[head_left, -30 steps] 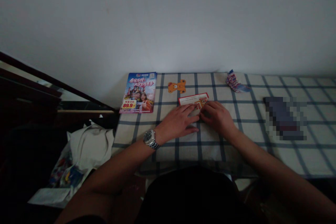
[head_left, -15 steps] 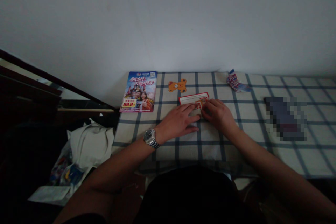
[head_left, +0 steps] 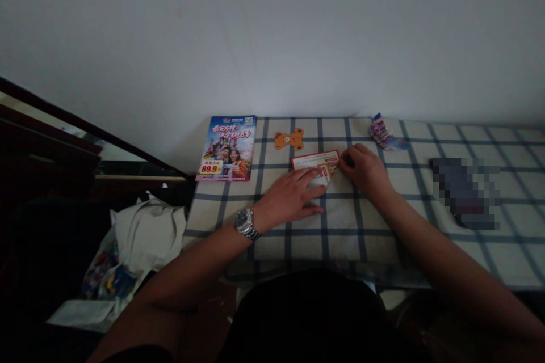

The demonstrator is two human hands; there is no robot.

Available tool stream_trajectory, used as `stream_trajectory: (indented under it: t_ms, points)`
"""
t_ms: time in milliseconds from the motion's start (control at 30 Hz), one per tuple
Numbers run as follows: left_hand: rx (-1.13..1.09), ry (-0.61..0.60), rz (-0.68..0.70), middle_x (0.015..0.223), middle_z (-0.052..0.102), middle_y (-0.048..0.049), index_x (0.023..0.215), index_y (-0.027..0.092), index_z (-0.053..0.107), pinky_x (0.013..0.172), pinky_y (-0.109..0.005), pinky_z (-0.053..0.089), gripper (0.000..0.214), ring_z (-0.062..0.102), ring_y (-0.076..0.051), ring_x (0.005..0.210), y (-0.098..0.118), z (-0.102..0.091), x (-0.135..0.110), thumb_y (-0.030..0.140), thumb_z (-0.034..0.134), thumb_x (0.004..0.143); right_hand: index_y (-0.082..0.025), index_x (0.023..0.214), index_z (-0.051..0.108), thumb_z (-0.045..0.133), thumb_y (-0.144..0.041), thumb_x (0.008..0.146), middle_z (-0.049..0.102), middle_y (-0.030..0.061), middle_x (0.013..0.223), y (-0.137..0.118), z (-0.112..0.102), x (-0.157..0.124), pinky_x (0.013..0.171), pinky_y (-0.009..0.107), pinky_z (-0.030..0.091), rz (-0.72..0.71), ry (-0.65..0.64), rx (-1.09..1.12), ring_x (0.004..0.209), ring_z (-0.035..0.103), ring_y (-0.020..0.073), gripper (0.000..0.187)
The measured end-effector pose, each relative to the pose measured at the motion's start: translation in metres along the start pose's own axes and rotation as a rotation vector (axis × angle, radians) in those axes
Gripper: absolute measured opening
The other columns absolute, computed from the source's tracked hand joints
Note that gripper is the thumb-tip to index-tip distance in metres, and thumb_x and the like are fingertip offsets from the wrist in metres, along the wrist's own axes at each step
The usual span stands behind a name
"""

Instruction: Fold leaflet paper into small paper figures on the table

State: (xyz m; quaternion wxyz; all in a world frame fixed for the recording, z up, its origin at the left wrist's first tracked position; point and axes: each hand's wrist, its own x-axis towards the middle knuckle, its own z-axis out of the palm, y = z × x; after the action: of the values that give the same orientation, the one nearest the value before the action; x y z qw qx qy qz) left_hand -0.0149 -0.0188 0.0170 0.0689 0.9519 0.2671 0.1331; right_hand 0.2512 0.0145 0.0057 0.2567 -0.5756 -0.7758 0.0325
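Observation:
A red-bordered paper flyer [head_left: 315, 161] lies partly folded on the checked tablecloth [head_left: 383, 210]. My left hand [head_left: 292, 197], with a metal watch on its wrist, presses flat on the flyer's near part with fingers spread. My right hand [head_left: 367, 169] rests at the flyer's right end, its fingertips touching the folded edge; whether it pinches the paper is hard to tell.
A colourful brochure [head_left: 227, 148] lies at the table's far left corner. An orange bear cut-out [head_left: 289, 139] sits behind the flyer. A striped folded paper [head_left: 382, 133] lies at the back right. A dark blurred object [head_left: 465, 193] lies to the right. Bags and cloth [head_left: 136, 238] sit on the floor left.
My right hand slid right and slightly away along the flyer, uncovering its folded near-right corner. My left hand stayed pressed in place.

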Motion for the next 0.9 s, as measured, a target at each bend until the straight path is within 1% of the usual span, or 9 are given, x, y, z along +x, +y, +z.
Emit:
stream_trajectory:
  t_ms: [200, 267, 333, 400, 500, 600, 700, 800, 900]
  points:
    - [0.004, 0.010, 0.003, 0.157, 0.048, -0.0144, 0.134, 0.023, 0.064, 0.119, -0.050, 0.046, 0.048, 0.045, -0.034, 0.146, -0.001, 0.003, 0.000, 0.056, 0.064, 0.099, -0.020, 0.083, 0.064, 0.065, -0.021, 0.093, 0.062, 0.0058, 0.084, 0.008, -0.001, 0.003, 0.068, 0.034, 0.045, 0.022, 0.018, 0.018, 0.076, 0.059, 0.0216, 0.010]
    - [0.010, 0.006, 0.002, 0.157, 0.048, -0.0149, 0.134, 0.023, 0.064, 0.118, -0.051, 0.046, 0.048, 0.045, -0.034, 0.147, -0.001, 0.003, 0.000, 0.057, 0.064, 0.099, -0.020, 0.085, 0.065, 0.065, -0.022, 0.094, 0.062, 0.0056, 0.085, 0.007, -0.003, 0.000, 0.069, 0.034, 0.047, 0.027, 0.051, 0.038, 0.075, 0.060, 0.0210, 0.009]
    - [0.013, 0.006, 0.003, 0.157, 0.048, -0.0149, 0.134, 0.023, 0.064, 0.118, -0.051, 0.047, 0.049, 0.045, -0.034, 0.146, -0.001, 0.003, 0.000, 0.057, 0.063, 0.099, -0.020, 0.090, 0.067, 0.065, -0.025, 0.097, 0.064, 0.0067, 0.091, 0.002, -0.005, -0.006, 0.069, 0.034, 0.049, 0.021, 0.069, 0.044, 0.077, 0.062, 0.0216, 0.008]
    - [0.015, 0.008, 0.005, 0.157, 0.048, -0.0146, 0.135, 0.023, 0.064, 0.118, -0.051, 0.047, 0.049, 0.045, -0.034, 0.146, -0.001, 0.004, 0.000, 0.057, 0.063, 0.100, -0.021, 0.095, 0.068, 0.065, -0.026, 0.098, 0.066, 0.0067, 0.094, -0.006, -0.006, -0.012, 0.071, 0.035, 0.051, -0.027, 0.027, 0.082, 0.080, 0.064, 0.0223, 0.006]
    - [0.030, 0.018, 0.008, 0.158, 0.048, -0.0158, 0.135, 0.023, 0.064, 0.118, -0.051, 0.046, 0.049, 0.045, -0.034, 0.147, -0.002, 0.005, -0.001, 0.057, 0.063, 0.099, -0.023, 0.100, 0.068, 0.064, -0.026, 0.100, 0.068, 0.0081, 0.102, -0.018, -0.004, -0.019, 0.082, 0.037, 0.055, -0.155, -0.075, 0.192, 0.093, 0.068, 0.0250, 0.005]
    - [0.022, 0.019, 0.008, 0.157, 0.049, -0.0161, 0.135, 0.023, 0.064, 0.118, -0.051, 0.047, 0.051, 0.047, -0.034, 0.146, -0.004, 0.006, -0.001, 0.058, 0.065, 0.098, -0.023, 0.101, 0.069, 0.063, -0.025, 0.101, 0.070, 0.0085, 0.102, -0.022, 0.001, -0.023, 0.083, 0.039, 0.057, -0.220, -0.122, 0.226, 0.094, 0.069, 0.0258, 0.006]
    - [-0.041, 0.029, -0.006, 0.155, 0.053, -0.0138, 0.141, 0.022, 0.058, 0.118, -0.048, 0.048, 0.055, 0.050, -0.031, 0.144, -0.008, 0.008, 0.000, 0.055, 0.066, 0.099, -0.023, 0.101, 0.070, 0.067, -0.024, 0.098, 0.071, 0.0103, 0.106, -0.020, 0.007, -0.026, 0.087, 0.043, 0.058, -0.273, -0.110, 0.196, 0.098, 0.069, 0.0284, 0.005]
    - [-0.101, 0.044, -0.036, 0.153, 0.056, -0.0128, 0.149, 0.018, 0.048, 0.119, -0.045, 0.048, 0.059, 0.052, -0.027, 0.143, -0.010, 0.010, 0.001, 0.047, 0.066, 0.101, -0.023, 0.103, 0.071, 0.070, -0.025, 0.096, 0.071, 0.0112, 0.110, -0.016, 0.011, -0.028, 0.089, 0.046, 0.059, -0.296, -0.090, 0.176, 0.101, 0.069, 0.0295, 0.007]
    - [-0.111, 0.049, -0.051, 0.151, 0.058, -0.0132, 0.150, 0.016, 0.047, 0.120, -0.044, 0.047, 0.056, 0.053, -0.027, 0.143, -0.010, 0.011, 0.001, 0.042, 0.063, 0.103, -0.024, 0.104, 0.072, 0.071, -0.027, 0.096, 0.072, 0.0109, 0.111, -0.016, 0.010, -0.029, 0.089, 0.047, 0.059, -0.311, -0.088, 0.173, 0.101, 0.069, 0.0295, 0.008]
